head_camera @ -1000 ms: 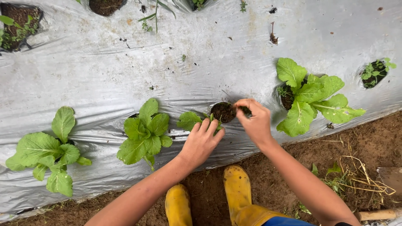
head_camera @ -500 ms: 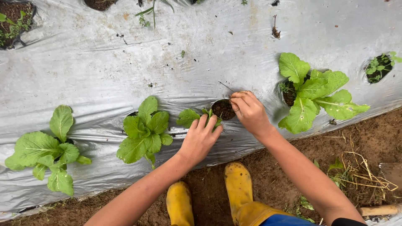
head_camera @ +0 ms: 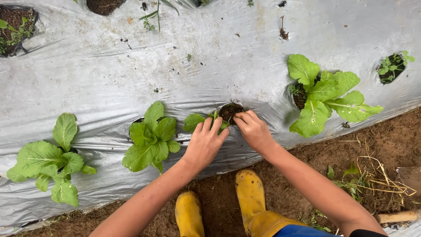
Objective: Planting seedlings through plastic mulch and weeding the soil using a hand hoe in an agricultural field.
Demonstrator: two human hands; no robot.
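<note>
A small seedling (head_camera: 196,120) with green leaves sits at a round planting hole (head_camera: 230,112) of dark soil cut in the silver plastic mulch sheet (head_camera: 109,79). My left hand (head_camera: 205,142) lies flat over the seedling's stem side, fingers together, pressing at the hole's left edge. My right hand (head_camera: 253,131) is at the hole's right edge, fingertips curled down into the soil. Neither hand lifts anything off the ground.
Leafy green plants grow from other holes: one just left (head_camera: 151,136), one far left (head_camera: 46,160), a larger one right (head_camera: 324,94). More holes lie along the top and right edge (head_camera: 391,68). My yellow boots (head_camera: 250,193) stand on bare soil below the sheet.
My right hand has moved down and left from the hole's far rim to its near right edge. My left hand stays over the seedling, fingers now closer to the hole.
</note>
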